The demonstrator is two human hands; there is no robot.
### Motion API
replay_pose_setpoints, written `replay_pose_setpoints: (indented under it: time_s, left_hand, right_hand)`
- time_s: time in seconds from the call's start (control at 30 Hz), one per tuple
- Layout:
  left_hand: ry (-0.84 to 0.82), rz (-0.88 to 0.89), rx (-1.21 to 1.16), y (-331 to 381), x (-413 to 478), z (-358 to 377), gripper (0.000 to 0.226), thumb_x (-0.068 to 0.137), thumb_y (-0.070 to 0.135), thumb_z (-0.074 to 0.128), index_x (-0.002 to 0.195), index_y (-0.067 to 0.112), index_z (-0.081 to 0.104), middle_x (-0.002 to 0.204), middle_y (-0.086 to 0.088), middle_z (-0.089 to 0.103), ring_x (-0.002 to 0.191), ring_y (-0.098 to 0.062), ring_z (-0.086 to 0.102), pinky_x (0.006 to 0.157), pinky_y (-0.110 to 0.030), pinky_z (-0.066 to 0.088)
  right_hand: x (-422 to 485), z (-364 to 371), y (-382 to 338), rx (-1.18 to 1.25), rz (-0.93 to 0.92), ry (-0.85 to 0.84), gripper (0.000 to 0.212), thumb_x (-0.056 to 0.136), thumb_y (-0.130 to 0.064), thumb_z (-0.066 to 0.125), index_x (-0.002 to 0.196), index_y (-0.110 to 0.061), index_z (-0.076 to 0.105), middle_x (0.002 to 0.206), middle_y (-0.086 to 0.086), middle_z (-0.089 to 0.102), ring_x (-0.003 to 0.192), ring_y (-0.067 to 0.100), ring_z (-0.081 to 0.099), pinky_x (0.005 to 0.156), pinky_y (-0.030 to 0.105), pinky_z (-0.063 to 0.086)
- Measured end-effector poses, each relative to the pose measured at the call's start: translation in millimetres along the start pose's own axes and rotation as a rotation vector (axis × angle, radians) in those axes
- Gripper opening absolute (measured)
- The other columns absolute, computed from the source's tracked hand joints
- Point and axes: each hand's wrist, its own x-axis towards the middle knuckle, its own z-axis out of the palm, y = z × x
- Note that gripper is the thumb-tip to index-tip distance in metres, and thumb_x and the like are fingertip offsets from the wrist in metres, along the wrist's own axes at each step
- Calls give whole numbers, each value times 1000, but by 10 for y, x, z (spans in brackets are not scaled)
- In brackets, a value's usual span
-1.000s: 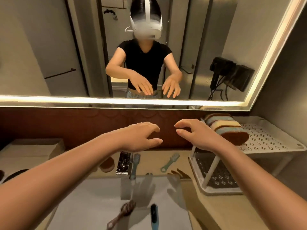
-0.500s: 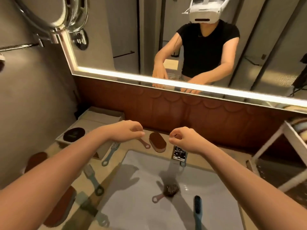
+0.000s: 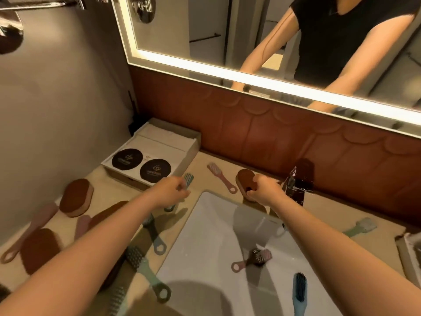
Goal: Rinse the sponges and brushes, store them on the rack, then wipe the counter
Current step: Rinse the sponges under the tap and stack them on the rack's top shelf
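My left hand (image 3: 169, 192) closes its fingers round the handle of a teal brush (image 3: 188, 180) on the counter left of the white sink (image 3: 205, 245). My right hand (image 3: 265, 192) grips a brown oval sponge (image 3: 245, 179) behind the sink, beside the chrome tap (image 3: 293, 190). A pink brush (image 3: 256, 260) and a blue brush (image 3: 299, 293) lie in the basin. A pink brush (image 3: 219, 177) lies between my hands. Two more brown sponges (image 3: 76, 197) (image 3: 39, 249) and several teal and pink brushes lie on the left counter. One teal brush (image 3: 362, 226) lies right of the sink.
A white box (image 3: 157, 142) with two dark round labels stands against the left wall. The rack's white corner (image 3: 412, 254) shows at the right edge. A lit mirror (image 3: 262, 37) hangs above a brown backsplash (image 3: 296, 137).
My view has swung left and down, away from the rack. Both hands came down to the counter: the left took hold of the teal brush, the right took hold of the brown sponge.
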Motion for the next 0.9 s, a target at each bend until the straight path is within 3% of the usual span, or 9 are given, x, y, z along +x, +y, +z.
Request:
replay_pose_setpoints:
  time_s: [0.1,0.23,0.4,0.6,0.73,0.8,0.9]
  left_hand:
    - [-9,-32,-1,-132,91,215,27,91,36,54,112,18,56,124,-5,56,107,-21,56,88,-36,51]
    - [-30,-83,-6,-283,164,376,28,92,35,52,111,15,55,113,-6,60,99,-22,57,88,-37,49]
    - [-16,-98,-27,-414,176,469,23,92,35,50,105,17,57,108,-4,61,97,-21,58,86,-36,50]
    - [41,-137,-68,-483,24,535,27,92,35,49,115,21,54,116,0,59,107,-20,55,94,-39,48]
    - [85,-183,-42,-628,-205,591,32,92,34,50,121,20,51,122,0,56,111,-18,52,93,-35,46]
    - [146,-193,21,-698,-304,633,35,91,35,51,123,21,50,125,0,54,113,-17,48,93,-32,41]
    - [259,-212,98,-800,-492,657,44,88,37,54,130,25,45,138,2,43,126,-18,36,103,-34,29]
  right_hand:
    - [260,180,35,-29,67,1,61,86,-35,57,136,-8,35,131,19,48,119,38,47,97,44,45]
    - [494,333,18,-29,161,-12,71,88,-38,57,143,-9,22,139,19,36,129,40,35,103,46,37]
    - [708,493,27,-85,215,41,73,88,-54,49,142,-11,23,142,17,36,129,38,34,99,46,37]
    - [750,603,63,96,272,150,73,84,-61,50,134,-14,24,131,20,44,121,42,42,93,47,41]
    - [560,714,-48,402,269,179,80,79,-60,57,135,-12,26,129,21,46,115,43,48,95,48,45]
    - [404,796,-140,497,233,190,86,76,-57,63,138,-11,25,129,19,47,114,40,50,95,49,47]
    - [145,929,-259,671,217,141,81,71,-50,69,133,-10,35,124,15,50,107,35,54,89,46,51]
